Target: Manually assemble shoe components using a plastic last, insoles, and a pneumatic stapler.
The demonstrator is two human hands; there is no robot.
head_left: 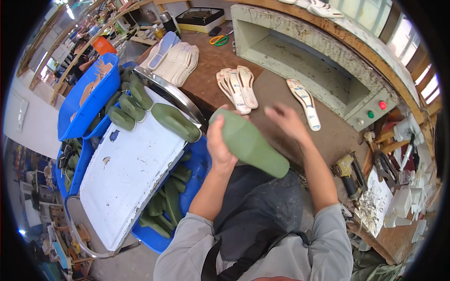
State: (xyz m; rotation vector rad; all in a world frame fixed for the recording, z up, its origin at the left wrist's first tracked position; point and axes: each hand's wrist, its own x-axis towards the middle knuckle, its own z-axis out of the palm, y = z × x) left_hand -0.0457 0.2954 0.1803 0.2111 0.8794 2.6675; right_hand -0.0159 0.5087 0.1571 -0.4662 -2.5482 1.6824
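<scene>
Green shoe last [251, 140] gripped in left hand [221, 152] over dark apron [262, 201], underside up.
Hold likely keeps that face exposed; right hand [288, 122] blurred beside it, grip can't be told; insoles [247, 86] lie bunched on workbench [274, 82], probably for easy reach.

L hand [220, 147] grips green shoe last [251, 143] over near edge of workbench [274, 91]; R hand [288, 122], blurred, fingers out, just R of it. Pale insoles [179, 65] stacked nr bench's L edge, 1 insole [304, 104] nr cabinet [304, 35] front edge; more green lasts [176, 122] along far edge of white board [136, 164].
</scene>
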